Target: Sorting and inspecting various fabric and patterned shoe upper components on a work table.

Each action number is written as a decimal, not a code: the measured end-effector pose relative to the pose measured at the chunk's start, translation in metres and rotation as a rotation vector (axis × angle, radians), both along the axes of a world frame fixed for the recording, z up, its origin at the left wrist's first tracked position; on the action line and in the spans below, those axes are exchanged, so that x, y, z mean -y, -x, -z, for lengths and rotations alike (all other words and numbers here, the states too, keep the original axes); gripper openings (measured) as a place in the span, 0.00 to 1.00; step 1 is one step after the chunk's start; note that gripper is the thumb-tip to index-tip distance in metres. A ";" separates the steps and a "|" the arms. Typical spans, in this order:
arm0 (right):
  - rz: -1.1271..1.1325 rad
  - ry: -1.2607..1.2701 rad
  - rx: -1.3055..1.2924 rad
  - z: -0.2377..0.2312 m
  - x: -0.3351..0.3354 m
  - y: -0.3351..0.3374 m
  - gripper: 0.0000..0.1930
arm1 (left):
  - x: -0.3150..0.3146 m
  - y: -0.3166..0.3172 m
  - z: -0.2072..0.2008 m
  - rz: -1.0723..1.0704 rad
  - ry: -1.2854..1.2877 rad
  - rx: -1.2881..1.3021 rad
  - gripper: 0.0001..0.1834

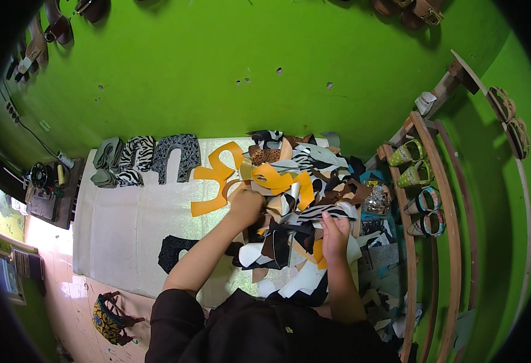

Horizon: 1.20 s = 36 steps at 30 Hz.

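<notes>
A large heap of cut material scraps (283, 242) covers the right part of the white table, in black, white, brown, yellow and animal prints. My left hand (247, 204) is closed at the heap's left edge, beside curved yellow cut pieces (214, 199); its fingertips are hidden, so what it grips cannot be made out. On the heap's right side, my right hand (336, 235) is closed at the lower edge of a zebra-striped piece (323, 212), thumb and fingers against it. Another yellow piece (271, 176) lies on top, just beyond my left hand.
Stacks of grey pieces (108, 154), zebra-print pieces (138, 151) and dark patterned pieces (176, 156) line the back left of the table (114, 224). A black piece (173, 251) lies near its front. At right stands a wooden rack (434, 181) with sandals; a sewing machine (45, 187) is far left.
</notes>
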State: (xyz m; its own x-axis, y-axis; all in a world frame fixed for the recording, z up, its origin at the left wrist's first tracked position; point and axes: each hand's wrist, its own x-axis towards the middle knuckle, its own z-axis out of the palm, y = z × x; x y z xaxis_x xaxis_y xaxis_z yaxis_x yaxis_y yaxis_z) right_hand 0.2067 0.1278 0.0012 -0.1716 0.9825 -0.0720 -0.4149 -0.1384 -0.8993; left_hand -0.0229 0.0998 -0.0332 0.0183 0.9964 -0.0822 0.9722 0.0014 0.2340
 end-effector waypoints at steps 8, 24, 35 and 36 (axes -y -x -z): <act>-0.052 -0.074 -0.003 -0.004 0.001 0.006 0.12 | 0.051 0.056 -0.057 -0.377 -0.272 0.984 0.13; -0.470 -0.111 0.001 -0.025 0.085 0.102 0.16 | 0.225 0.090 -0.028 -0.837 -0.580 1.228 0.36; -0.613 -0.026 0.060 -0.006 0.155 0.220 0.11 | 0.276 0.300 0.025 -1.080 -0.876 0.853 0.46; -0.607 -0.013 0.047 -0.005 0.160 0.231 0.12 | 0.276 0.324 0.029 -1.066 -0.884 0.852 0.46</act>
State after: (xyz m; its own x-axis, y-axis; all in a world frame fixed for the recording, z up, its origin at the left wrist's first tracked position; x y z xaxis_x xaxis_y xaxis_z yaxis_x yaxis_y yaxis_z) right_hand -0.0243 -0.0321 0.0059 -0.6986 0.7108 -0.0821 -0.2249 -0.3271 -0.9178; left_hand -0.3469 -0.1765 -0.0623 -0.9349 0.3152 0.1633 0.2138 0.1325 0.9679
